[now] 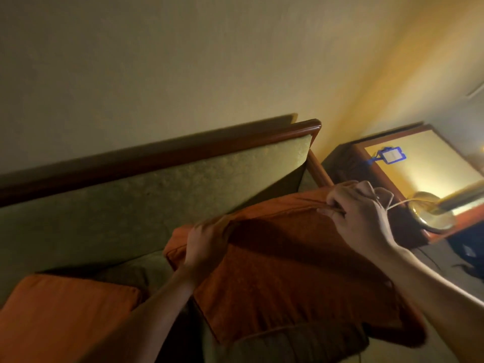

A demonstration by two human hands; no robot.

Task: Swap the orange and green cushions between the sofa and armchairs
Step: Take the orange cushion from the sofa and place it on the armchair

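Note:
An orange cushion (293, 271) lies tilted at the right end of the green sofa (146, 205), against its backrest and wooden arm. My left hand (207, 244) pinches the cushion's upper left edge. My right hand (358, 213) grips its top right corner. A second orange cushion (60, 315) rests on the sofa seat at the lower left, untouched. Part of a green cushion or seat pad (296, 344) shows under the held cushion's lower edge.
A dark wooden side table (372, 169) stands right of the sofa, with a brass lamp base (429, 210), a cord and a blue-framed card (468, 154) on its top. A plain wall runs behind the sofa. Dark items lie on the floor at far right.

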